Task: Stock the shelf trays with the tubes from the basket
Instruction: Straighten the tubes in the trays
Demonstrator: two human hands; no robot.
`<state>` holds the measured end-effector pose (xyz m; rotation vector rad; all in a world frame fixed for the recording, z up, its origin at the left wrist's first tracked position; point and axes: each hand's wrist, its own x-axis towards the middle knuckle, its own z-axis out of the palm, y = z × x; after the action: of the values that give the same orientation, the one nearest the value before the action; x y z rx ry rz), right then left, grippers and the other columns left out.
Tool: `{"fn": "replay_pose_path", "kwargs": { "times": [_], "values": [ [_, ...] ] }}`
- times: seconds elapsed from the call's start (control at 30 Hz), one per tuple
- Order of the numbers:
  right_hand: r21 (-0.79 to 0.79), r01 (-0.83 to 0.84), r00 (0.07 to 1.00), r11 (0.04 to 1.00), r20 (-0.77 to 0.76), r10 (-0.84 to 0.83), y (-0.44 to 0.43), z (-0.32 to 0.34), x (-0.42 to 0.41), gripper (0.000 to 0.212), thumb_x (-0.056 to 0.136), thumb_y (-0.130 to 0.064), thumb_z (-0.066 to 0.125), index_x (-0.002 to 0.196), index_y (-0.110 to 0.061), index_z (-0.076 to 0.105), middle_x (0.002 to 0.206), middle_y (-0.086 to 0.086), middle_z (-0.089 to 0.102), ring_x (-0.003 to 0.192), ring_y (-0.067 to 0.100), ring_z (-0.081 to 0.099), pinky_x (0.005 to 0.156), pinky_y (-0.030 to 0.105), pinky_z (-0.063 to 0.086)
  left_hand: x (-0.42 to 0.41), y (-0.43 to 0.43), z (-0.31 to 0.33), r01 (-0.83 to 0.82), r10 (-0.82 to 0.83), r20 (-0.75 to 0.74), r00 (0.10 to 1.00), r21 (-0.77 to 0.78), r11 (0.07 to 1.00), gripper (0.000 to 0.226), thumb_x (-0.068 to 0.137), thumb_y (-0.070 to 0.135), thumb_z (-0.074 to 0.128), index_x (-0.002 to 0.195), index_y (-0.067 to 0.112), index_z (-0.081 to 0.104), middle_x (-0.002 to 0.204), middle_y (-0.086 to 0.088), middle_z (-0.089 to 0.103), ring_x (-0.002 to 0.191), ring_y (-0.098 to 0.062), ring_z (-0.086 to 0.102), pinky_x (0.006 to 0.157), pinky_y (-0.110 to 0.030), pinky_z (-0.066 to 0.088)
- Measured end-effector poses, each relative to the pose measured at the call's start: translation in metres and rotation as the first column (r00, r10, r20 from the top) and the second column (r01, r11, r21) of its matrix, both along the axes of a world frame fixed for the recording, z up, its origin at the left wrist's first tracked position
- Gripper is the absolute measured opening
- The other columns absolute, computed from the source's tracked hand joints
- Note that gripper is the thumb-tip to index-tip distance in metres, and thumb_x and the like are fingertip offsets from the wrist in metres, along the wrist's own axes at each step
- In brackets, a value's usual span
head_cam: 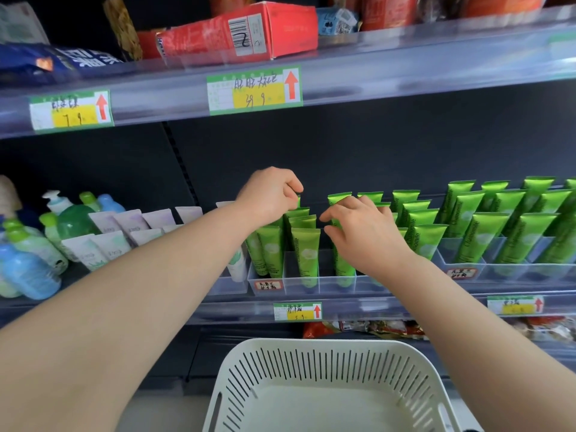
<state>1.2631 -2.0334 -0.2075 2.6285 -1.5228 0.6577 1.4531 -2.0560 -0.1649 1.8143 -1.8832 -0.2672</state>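
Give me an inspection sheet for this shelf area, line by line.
Surface: shelf with clear trays, price tags on its edge.
Job's things: green tubes upright in the trays; white basket below, no tubes visible in it.
Clutter: pale tubes and pump bottles at left.
Grippers: left hand pinches a rear tube's top; right hand on tube tops, grip unclear.
Cables: nothing seen.
Surroundings: red box on shelf above; snack packets below.
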Motion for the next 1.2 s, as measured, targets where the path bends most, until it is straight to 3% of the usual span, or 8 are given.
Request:
{"fn": "replay_pose_path", "kwargs": {
  "times": [0.17, 0.3, 0.57, 0.77, 0.9, 1.1, 1.2],
  "values": [
    [0.012, -0.004, 1.000, 1.000, 0.017, 0.004, -0.001, -0.003, -0.003, 0.027, 0.096, -0.035, 0.046, 0.120, -0.030, 0.058, 0.123, -0.005, 0.055, 0.114, 0.022, 0.044, 0.089, 0.045, 0.037, -0.002, -0.006, -0.005, -0.038, 0.023, 0.196, 0.980, 0.072, 0.997, 0.022, 0.080, 0.007, 0.071, 0.085, 0.029, 0.071, 0.084, 0.013, 0.068, 0.085, -0.010, 0.065, 0.081, -0.034, 0.056],
    [0.003, -0.002, 1.000, 1.000, 0.029, 0.002, -0.004, -0.002, -0.006, 0.027, 0.096, -0.035, 0.046, 0.120, -0.029, 0.058, 0.122, -0.004, 0.056, 0.114, 0.023, 0.045, 0.089, 0.045, 0.038, -0.005, -0.010, -0.009, -0.063, 0.047, 0.251, 0.967, 0.055, 0.996, 0.027, 0.081, 0.005, 0.069, 0.081, 0.031, 0.071, 0.082, 0.014, 0.065, 0.086, -0.013, 0.065, 0.078, -0.033, 0.056],
    [-0.006, 0.010, 1.000, 1.000, 0.026, -0.010, -0.007, -0.003, -0.009, 0.027, 0.095, -0.036, 0.046, 0.119, -0.029, 0.058, 0.120, -0.005, 0.057, 0.113, 0.022, 0.045, 0.087, 0.044, 0.038, -0.012, -0.015, -0.017, -0.060, 0.061, 0.128, 0.990, -0.008, 0.998, 0.029, 0.080, 0.004, 0.066, 0.092, 0.031, 0.069, 0.071, 0.020, 0.062, 0.083, -0.005, 0.063, 0.077, -0.027, 0.053],
    [0.010, 0.011, 1.000, 1.000, 0.010, -0.011, -0.007, -0.003, -0.007, 0.027, 0.096, -0.036, 0.046, 0.119, -0.029, 0.058, 0.122, -0.004, 0.056, 0.115, 0.023, 0.045, 0.090, 0.046, 0.038, -0.010, -0.017, -0.018, -0.025, 0.021, 0.111, 0.994, 0.036, 0.999, 0.032, 0.081, 0.010, 0.070, 0.107, 0.027, 0.067, 0.080, 0.015, 0.067, 0.083, -0.004, 0.062, 0.077, -0.025, 0.049],
    [0.007, 0.007, 1.000, 1.000, 0.007, -0.007, -0.006, -0.001, -0.004, 0.027, 0.096, -0.036, 0.046, 0.118, -0.029, 0.059, 0.123, -0.004, 0.056, 0.115, 0.023, 0.045, 0.090, 0.046, 0.037, -0.004, -0.017, -0.019, -0.030, 0.029, 0.038, 0.999, 0.046, 0.998, 0.031, 0.077, 0.012, 0.075, 0.102, 0.029, 0.068, 0.079, 0.018, 0.065, 0.084, -0.004, 0.064, 0.082, -0.030, 0.054],
    [0.000, 0.008, 1.000, 1.000, -0.008, -0.008, -0.006, 0.001, -0.003, 0.026, 0.096, -0.035, 0.046, 0.118, -0.029, 0.059, 0.122, -0.004, 0.057, 0.114, 0.023, 0.045, 0.089, 0.045, 0.037, 0.003, -0.020, -0.015, -0.049, 0.050, -0.119, 0.992, 0.007, 0.999, 0.022, 0.075, 0.021, 0.079, 0.093, 0.030, 0.070, 0.080, 0.015, 0.069, 0.079, -0.002, 0.066, 0.077, -0.033, 0.058],
    [-0.011, 0.009, 1.000, 1.000, -0.016, -0.009, -0.006, -0.001, -0.003, 0.027, 0.096, -0.035, 0.047, 0.120, -0.029, 0.058, 0.122, -0.004, 0.057, 0.113, 0.022, 0.045, 0.089, 0.044, 0.037, 0.006, -0.023, -0.010, -0.095, 0.092, -0.053, 0.994, -0.059, 0.994, 0.018, 0.080, 0.016, 0.074, 0.094, 0.027, 0.071, 0.085, 0.012, 0.069, 0.084, -0.006, 0.066, 0.080, -0.032, 0.056]
  ]
}}
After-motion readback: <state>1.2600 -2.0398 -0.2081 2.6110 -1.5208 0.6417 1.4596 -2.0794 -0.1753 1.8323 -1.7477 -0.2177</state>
